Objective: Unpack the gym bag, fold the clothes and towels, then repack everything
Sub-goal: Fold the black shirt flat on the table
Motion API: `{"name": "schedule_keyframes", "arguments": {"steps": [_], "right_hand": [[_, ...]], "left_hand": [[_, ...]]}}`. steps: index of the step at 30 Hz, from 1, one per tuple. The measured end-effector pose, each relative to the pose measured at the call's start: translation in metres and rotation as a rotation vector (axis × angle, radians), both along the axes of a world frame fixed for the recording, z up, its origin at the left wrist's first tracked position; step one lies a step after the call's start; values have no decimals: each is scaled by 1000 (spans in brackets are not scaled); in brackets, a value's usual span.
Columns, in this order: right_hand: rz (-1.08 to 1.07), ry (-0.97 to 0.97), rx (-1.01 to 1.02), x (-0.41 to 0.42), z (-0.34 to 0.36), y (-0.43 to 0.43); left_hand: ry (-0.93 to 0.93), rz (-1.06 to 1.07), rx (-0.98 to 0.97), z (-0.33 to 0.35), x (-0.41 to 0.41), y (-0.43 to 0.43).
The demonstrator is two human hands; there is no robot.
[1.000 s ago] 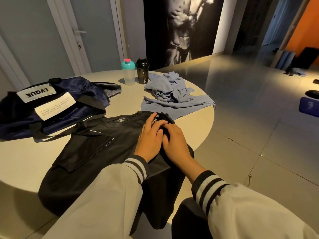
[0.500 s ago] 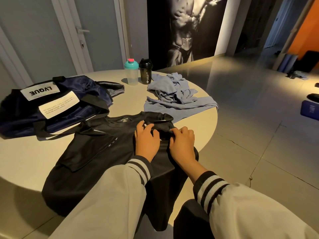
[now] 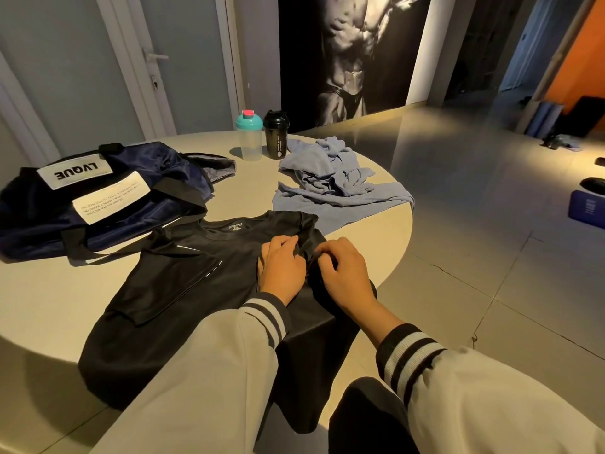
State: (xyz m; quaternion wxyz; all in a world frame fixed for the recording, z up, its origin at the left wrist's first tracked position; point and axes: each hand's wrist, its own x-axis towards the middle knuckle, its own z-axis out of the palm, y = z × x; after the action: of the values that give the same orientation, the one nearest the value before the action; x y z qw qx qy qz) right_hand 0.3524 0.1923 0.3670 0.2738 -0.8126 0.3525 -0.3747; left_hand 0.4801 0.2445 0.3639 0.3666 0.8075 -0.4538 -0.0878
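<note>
A gym lobby, by the look. A bodybuilder mural (image 3: 347, 57) fills the wall. Shaker bottles (image 3: 262, 134) stand before it, rolled mats (image 3: 543, 119) to its right.

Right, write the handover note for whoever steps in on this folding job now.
The left hand and right hand both pinch the black T-shirt at its right-side sleeve, fingers curled.
The shirt lies spread on the round table, hem hanging over the near edge; its other sleeve looks folded in.
The navy gym bag lies at the left; the crumpled blue pile, teal-lidded shaker and black shaker sit beyond.
Done: unpacking, apparently.
Left: finish the shirt, fold the blue pile, repack everything.
</note>
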Motion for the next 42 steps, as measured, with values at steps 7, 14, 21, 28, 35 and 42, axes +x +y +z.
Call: {"name": "schedule_keyframes", "arguments": {"steps": [7, 14, 21, 28, 35, 42], "right_hand": [[6, 329, -16, 10, -6, -15], [52, 222, 112, 22, 16, -14], [-51, 510, 114, 41, 14, -37], [-182, 768, -10, 46, 10, -42], [-145, 542, 27, 41, 8, -61], [-133, 449, -7, 35, 11, -69]], "left_hand": [[131, 96, -88, -1, 2, -3], [52, 129, -31, -1, 4, -4], [33, 36, 37, 2, 3, -1], [62, -3, 252, 26, 13, -18], [177, -167, 151, 31, 30, -63], [468, -261, 73, 13, 45, -103]]}}
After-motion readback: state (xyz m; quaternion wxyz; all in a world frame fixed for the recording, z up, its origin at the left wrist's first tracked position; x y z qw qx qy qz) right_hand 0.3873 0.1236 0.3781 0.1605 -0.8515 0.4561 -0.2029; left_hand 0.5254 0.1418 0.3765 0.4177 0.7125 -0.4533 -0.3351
